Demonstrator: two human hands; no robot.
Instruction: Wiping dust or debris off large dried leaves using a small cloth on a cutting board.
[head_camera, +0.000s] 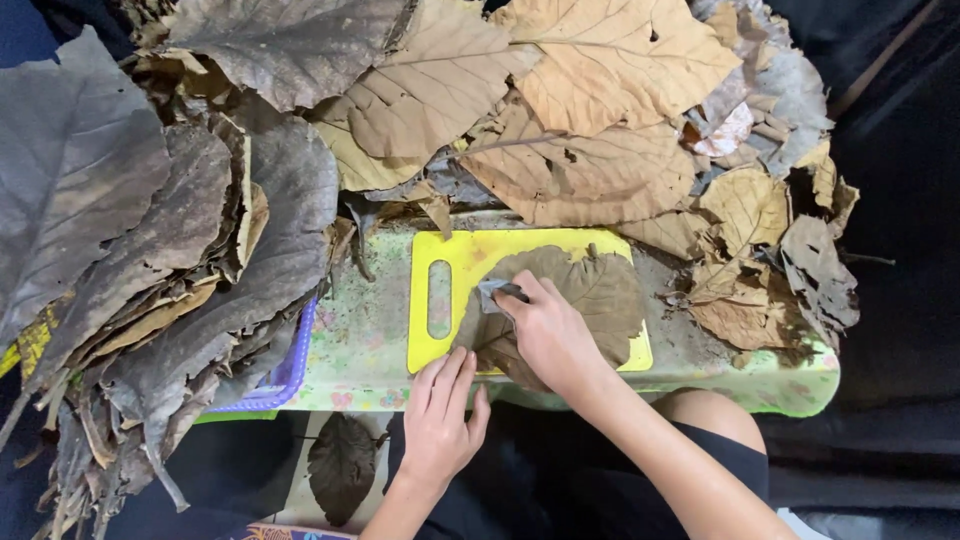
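A large, brown, dry leaf with pale raised veins (590, 295) lies flat on a bright yellow plastic cutting board with an oblong handle slot (445, 270). The leaf covers most of the board's right half and overhangs its near edge; its surface is dull, crinkled and slightly torn at the rim.

The right hand (548, 335) rests on the middle of this leaf, fingers curled around a small grey pad or cloth-like piece (497, 293) pressed against the leaf surface. The left hand (440, 415) lies with fingers extended and close together, fingertips touching the near edge of the leaf and board; it is flat and grips nothing.

The board sits on a pale green, flower-patterned table surface dusted with leaf crumbs (360, 340). Bare room shows only on the strip left of the board and a narrow band at the near right corner. Heaps of dry leaves crowd the far edge and both sides: a grey-brown pile on the left (170, 240), a tan pile behind and to the right (600, 110). A purple plastic basket rim (290, 375) peeks out beneath the left pile.

One board, one leaf on it, two hands, one single dark leaf on the floor below (342, 468).
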